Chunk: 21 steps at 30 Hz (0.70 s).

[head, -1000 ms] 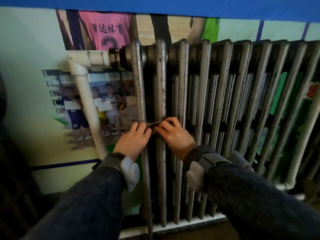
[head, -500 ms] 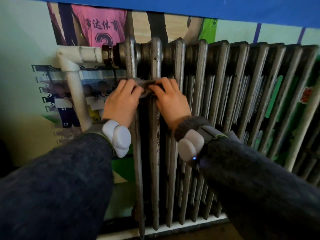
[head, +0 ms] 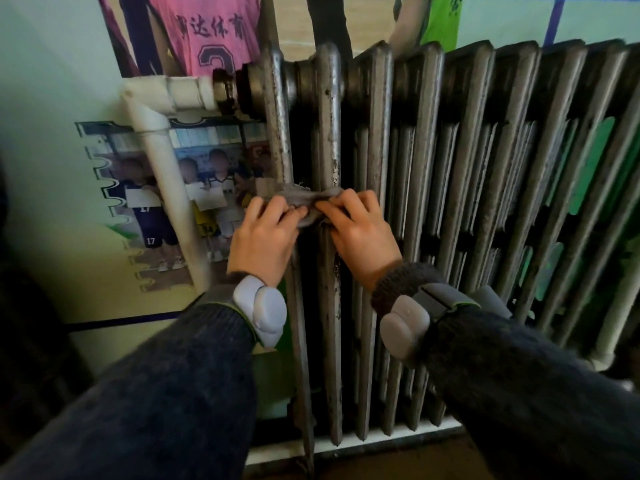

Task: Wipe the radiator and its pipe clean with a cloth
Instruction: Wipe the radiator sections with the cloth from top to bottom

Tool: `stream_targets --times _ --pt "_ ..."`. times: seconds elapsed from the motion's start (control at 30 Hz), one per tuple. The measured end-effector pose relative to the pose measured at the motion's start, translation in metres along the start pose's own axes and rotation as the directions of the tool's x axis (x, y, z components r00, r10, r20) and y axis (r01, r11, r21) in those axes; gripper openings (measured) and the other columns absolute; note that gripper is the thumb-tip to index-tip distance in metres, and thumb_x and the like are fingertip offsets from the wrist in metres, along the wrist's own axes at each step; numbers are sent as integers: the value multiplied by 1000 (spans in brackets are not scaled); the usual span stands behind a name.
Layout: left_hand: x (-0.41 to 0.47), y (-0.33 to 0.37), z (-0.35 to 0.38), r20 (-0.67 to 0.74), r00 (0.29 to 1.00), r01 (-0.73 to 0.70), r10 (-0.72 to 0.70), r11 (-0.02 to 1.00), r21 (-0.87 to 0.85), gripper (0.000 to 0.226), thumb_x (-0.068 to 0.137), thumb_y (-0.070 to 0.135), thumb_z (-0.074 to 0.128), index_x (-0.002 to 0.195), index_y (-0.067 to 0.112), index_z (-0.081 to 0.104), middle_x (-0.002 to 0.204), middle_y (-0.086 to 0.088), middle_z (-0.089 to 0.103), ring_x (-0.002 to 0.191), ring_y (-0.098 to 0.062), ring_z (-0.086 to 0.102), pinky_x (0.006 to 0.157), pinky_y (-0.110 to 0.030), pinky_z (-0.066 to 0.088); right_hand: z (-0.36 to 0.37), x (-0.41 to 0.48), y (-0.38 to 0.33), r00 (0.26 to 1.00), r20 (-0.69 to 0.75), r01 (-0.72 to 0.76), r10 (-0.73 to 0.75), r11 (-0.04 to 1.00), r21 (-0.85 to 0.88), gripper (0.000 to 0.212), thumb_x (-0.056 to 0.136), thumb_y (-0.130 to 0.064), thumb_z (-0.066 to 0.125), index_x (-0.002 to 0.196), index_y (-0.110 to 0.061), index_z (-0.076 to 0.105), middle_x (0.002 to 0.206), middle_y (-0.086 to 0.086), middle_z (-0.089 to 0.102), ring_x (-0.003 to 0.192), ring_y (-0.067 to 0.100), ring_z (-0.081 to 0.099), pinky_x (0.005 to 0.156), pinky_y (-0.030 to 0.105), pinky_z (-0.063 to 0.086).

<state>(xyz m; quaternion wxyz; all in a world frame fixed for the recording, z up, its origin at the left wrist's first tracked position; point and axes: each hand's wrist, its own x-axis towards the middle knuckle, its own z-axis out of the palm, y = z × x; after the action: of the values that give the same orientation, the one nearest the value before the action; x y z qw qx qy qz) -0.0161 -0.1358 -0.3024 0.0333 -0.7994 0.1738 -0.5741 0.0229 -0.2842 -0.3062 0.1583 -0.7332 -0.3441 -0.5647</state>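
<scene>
Your cloth (head: 301, 197) only shows in the middle. Both ends are buried under your left hand (head: 265, 237) and right hand (head: 360, 233). The radiator (head: 485, 168) runs off the right edge of the frame. The pipe (head: 166, 174) vanishes behind your left sleeve (head: 173, 375), lower left. Faces in the team photo (head: 214, 174) are blurred, and the pink jersey (head: 214, 29) is cut off at the top.
</scene>
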Motion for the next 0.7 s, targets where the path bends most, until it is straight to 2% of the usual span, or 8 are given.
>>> stream_targets --times 0.17,0.27,0.33,0.37,0.47,0.53,0.63,0.7 --pt "-25 8 3 89 996 -19 17 1000 18 35 74 14 41 87 6 72 75 -11 59 78 -25 36 44 -30 49 5 -24 -3 994 112 11 -11 1000 -1 34 78 -10 42 95 -1 69 86 14 63 79 24 34 42 32 51" --pt "-37 10 3 166 986 -38 34 999 16 14 66 3 67 80 5 70 76 -13 58 79 -26 36 36 -30 48 6 -38 -3 985 164 46 -45 999 -1 23 75 -4 58 95 -1 69 88 12 59 79 24 34 34 31 48" --pt "-39 13 0 257 965 -56 57 998 -11 29 51 -4 83 74 2 67 74 -16 58 79 -26 36 34 -28 45 3 -42 -4 976 207 64 -66 998 17 30 64 -1 74 93 -2 69 94 7 47 81 24 34 32 28 47" --pt "-39 14 -3 284 956 -74 77 997 -19 32 47 -5 84 72 1 65 74 -17 58 78 -26 36 32 -27 43 0 -42 -4 970 227 85 -86 996 15 30 61 -2 74 91 -3 69 95 6 44 81 23 34 33 27 45" --pt "-36 13 -9 255 953 -153 161 987 -48 12 65 -1 65 75 2 59 79 -16 56 79 -24 36 31 -26 42 -9 -33 -2 959 234 170 -158 985 -29 21 68 -11 60 85 -7 71 87 8 60 82 19 37 41 25 47" --pt "-28 10 -14 214 965 -145 151 988 -46 13 74 6 48 79 3 60 81 -14 55 80 -23 38 33 -28 45 -17 -23 1 962 218 172 -165 985 -15 31 74 -15 44 89 -7 70 87 10 64 84 20 44 52 28 52" --pt "-4 6 -23 145 984 -100 107 994 -51 11 73 3 58 82 1 64 82 -16 58 81 -22 38 41 -30 47 -29 0 3 980 160 121 -119 993 -5 37 76 -14 40 97 -3 68 92 15 64 82 31 60 55 35 56" --pt "17 3 -24 96 993 -72 75 997 -33 19 78 7 48 84 0 64 84 -17 59 82 -23 38 44 -29 47 -32 19 2 992 110 59 -58 998 -11 38 76 -14 39 98 -1 68 92 17 63 80 35 61 51 36 55"
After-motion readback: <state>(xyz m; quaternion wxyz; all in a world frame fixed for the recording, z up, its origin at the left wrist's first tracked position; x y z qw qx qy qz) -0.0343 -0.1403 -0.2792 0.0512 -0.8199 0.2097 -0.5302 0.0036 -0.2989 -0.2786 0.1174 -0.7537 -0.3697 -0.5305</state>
